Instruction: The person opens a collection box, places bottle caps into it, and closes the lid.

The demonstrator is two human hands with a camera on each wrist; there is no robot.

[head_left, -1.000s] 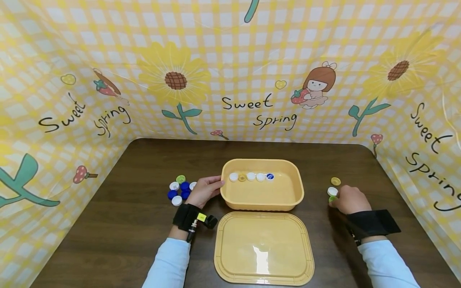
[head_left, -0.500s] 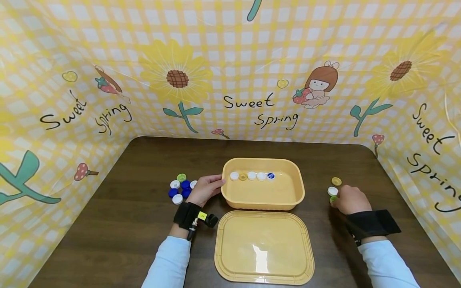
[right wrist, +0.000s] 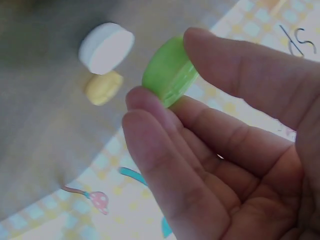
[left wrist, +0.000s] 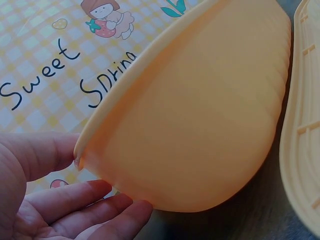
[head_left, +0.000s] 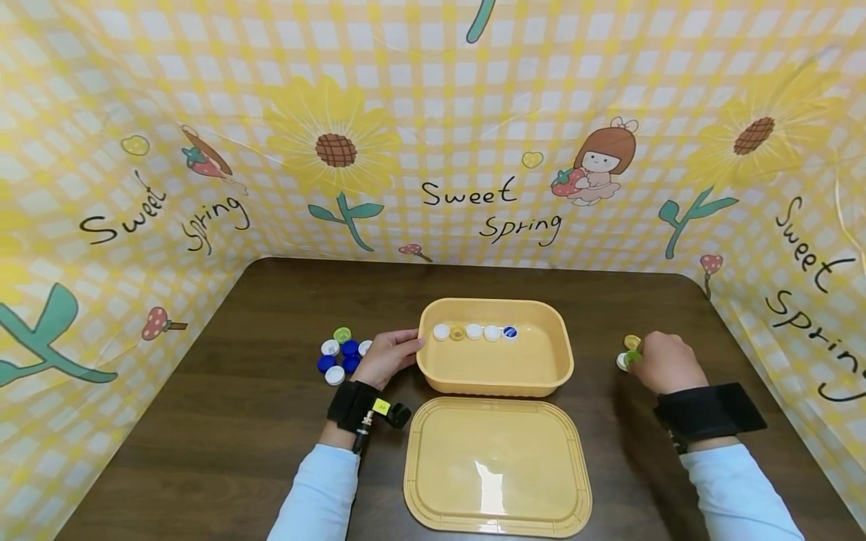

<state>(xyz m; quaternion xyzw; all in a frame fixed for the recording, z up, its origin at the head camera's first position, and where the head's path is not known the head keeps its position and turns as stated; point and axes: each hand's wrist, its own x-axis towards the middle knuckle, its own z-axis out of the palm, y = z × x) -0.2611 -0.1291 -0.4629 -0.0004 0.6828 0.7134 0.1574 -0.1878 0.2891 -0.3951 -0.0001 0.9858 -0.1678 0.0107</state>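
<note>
My right hand (head_left: 670, 364) pinches a green bottle cap (right wrist: 166, 71) between thumb and fingers, tilted on edge in the right wrist view. Near it on the table lie a white cap (right wrist: 106, 49) and a yellow cap (right wrist: 103, 88). With the thumb at the rim and the fingertips against the wall, my left hand (head_left: 384, 361) holds the left end of a yellow plastic box (head_left: 494, 382). Inside the box, several caps form a row: a white cap (head_left: 441, 332) at the left, a yellow one, more white ones, and a blue-and-white cap (head_left: 510, 333) at the right.
A yellow lid (head_left: 497, 466) lies flat in front of the box. Left of my left hand sits a cluster of blue, white and green caps (head_left: 334, 375). A checked cloth (head_left: 379, 68) walls the back and sides of the dark wooden table (head_left: 223, 421).
My right hand has risen slightly and moved a little away from me, bringing the green cap up from the table so it overlaps the white one. My left hand stays at the box.
</note>
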